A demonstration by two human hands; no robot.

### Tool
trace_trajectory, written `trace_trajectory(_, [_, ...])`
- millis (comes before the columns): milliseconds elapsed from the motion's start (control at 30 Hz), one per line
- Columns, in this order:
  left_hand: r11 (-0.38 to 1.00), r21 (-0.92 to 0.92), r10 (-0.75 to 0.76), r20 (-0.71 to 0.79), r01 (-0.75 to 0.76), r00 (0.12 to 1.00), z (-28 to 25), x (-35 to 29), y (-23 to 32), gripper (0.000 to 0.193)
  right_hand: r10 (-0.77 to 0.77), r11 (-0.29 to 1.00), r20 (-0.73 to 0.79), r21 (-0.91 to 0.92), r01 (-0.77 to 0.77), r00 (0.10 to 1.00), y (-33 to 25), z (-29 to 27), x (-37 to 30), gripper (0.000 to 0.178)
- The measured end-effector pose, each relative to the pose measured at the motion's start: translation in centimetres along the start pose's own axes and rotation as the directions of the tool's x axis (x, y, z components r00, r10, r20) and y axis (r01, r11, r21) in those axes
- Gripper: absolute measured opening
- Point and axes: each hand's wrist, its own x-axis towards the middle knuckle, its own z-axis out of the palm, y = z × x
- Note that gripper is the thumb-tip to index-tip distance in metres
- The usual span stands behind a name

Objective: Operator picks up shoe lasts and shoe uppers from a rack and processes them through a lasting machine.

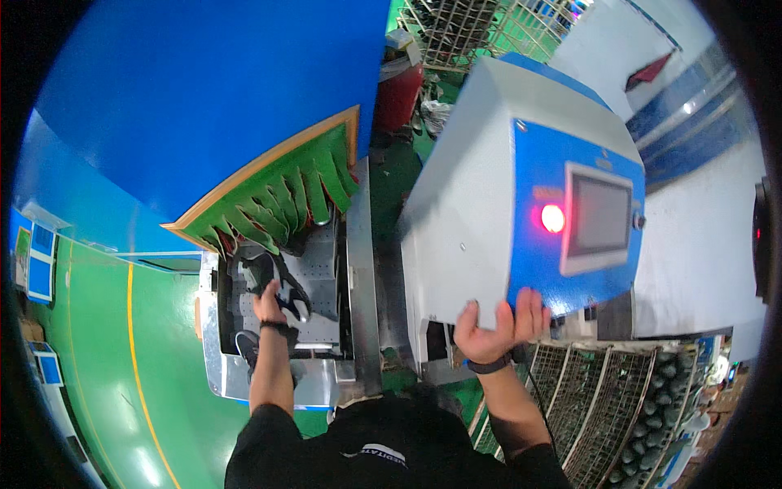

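My left hand (pixel 267 306) reaches over the perforated grey conveyor tray (pixel 322 324), its fingers closed on a dark shoe (pixel 257 272). Right beside it lies a black shoe with a white sole (pixel 295 300). Another dark shoe (pixel 248 345) sits next to my left forearm, partly hidden by it. My right hand (pixel 493 332) lies against the lower edge of a grey and blue control box (pixel 464 204), fingers apart and holding nothing.
Green cut strips (pixel 285 204) curtain the opening of a big blue machine (pixel 220 98) above the tray. On the box are a lit red button (pixel 553 218) and a dark screen (pixel 600 213). Wire racks (pixel 570 383) with dark items stand at lower right; a red bin (pixel 397 98) is behind.
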Motion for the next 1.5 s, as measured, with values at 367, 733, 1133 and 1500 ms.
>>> trace_trajectory(367, [0.975, 0.162, -0.109, 0.944, -0.151, 0.31, -1.8, -43.0, 4.2, 0.096, -0.24, -0.462, 0.837, 0.347, -0.816, 0.491, 2.2, -11.7, -8.0, 0.113])
trace_trajectory(733, [0.761, 0.554, -0.593, 0.805, -0.337, -0.018, 3.1, -51.9, -5.4, 0.019, -0.175, -0.844, 0.978, -0.207, -0.495, -0.109, 17.4, -20.6, -23.0, 0.032])
trace_trajectory(1133, [0.88, 0.468, -0.36, 0.772, -0.085, 0.524, 4.0, -49.3, -11.6, 0.018, 0.315, 0.587, 0.836, 0.2, -0.784, 0.449, 18.4, -12.0, -15.3, 0.101])
trace_trajectory(1500, [0.868, 0.461, -0.477, 0.67, 0.184, 0.569, 6.3, -43.6, -14.8, 0.019, 0.361, 0.9, 0.927, -0.316, -0.3, 0.107, 12.9, -4.0, -11.8, 0.091])
